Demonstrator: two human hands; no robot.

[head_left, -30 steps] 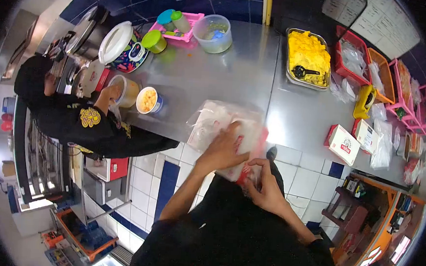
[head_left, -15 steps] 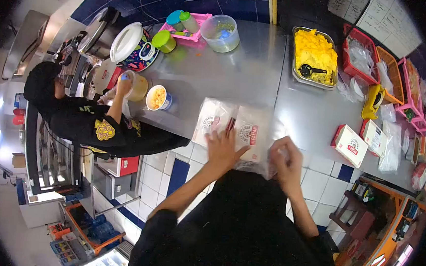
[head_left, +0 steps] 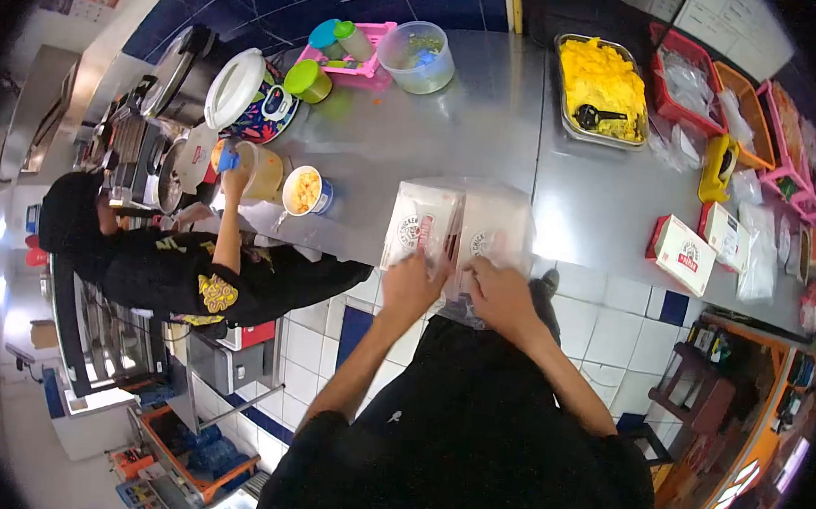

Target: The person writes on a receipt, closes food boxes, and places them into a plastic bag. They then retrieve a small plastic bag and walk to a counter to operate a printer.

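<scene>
Two white printed boxes, the left box (head_left: 420, 219) and the right box (head_left: 493, 225), lie side by side inside a clear plastic bag (head_left: 461, 307) at the counter's front edge. My left hand (head_left: 411, 288) is at the near end of the left box, its fingers closed on the bag, thumb toward the gap. On the near end of the right box, my right hand (head_left: 501, 301) has curled fingers closed on the bag. The fingertips are partly hidden. Plastic shows crumpled between my hands.
On the steel counter (head_left: 484, 118) stand a tray of yellow food (head_left: 598, 83), a clear tub (head_left: 417, 58) and a cup of food (head_left: 306, 191). More printed boxes (head_left: 680, 257) sit at right. At left, a co-worker's gloved hand (head_left: 234, 169) is by a container (head_left: 264, 174).
My right hand has moved left from the bag's right side to the right box's near end. My left hand has drawn back toward me. The co-worker's hand has shifted slightly.
</scene>
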